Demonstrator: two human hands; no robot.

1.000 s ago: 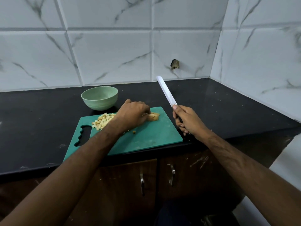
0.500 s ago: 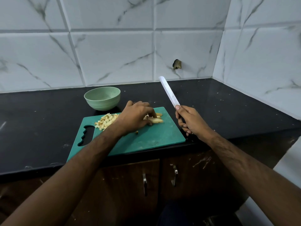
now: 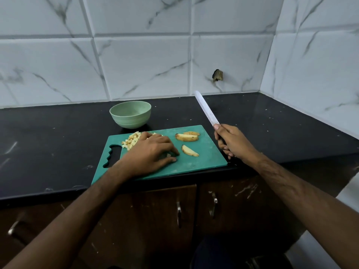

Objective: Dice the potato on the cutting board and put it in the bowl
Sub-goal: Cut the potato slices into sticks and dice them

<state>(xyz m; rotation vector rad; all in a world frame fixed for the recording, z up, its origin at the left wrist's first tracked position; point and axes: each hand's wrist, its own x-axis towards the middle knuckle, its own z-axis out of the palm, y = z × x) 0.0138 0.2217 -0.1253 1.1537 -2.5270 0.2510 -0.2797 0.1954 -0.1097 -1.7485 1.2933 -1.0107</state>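
A black counter [image 3: 48,136] runs under a wall of white tiles with grey lines. A green cutting board [image 3: 206,158] lies on the counter near its front edge. The board's handle hole is at its left end.

A pile of small potato cubes [image 3: 132,141] sits on the far left part of the board. The left hand [image 3: 149,154] lies palm down on the board, just beside the cubes and partly covering them. Its fingers are close together and bent a little, with the tips touching the board. One small bit of potato seems to sit under the fingertips, but it is hard to see.

Behind the board stands a pale green bowl [image 3: 130,114]. It is just past the board's far edge, and no potato shows inside it.

To the right of the left hand lie three potato wedges with the skin on. One wedge [image 3: 190,150] is near the fingertips. A bigger wedge [image 3: 186,137] lies farther back, and a third wedge [image 3: 192,133] is touching it from behind.

The right hand [image 3: 232,141] is off the right edge of the board, above the counter. It is wrapped tight around the handle of a knife [image 3: 206,109]. The long pale blade points up and away to the left, in the air, apart from the potato.

Below the counter are dark wooden cupboard doors [image 3: 155,214] with metal handles.
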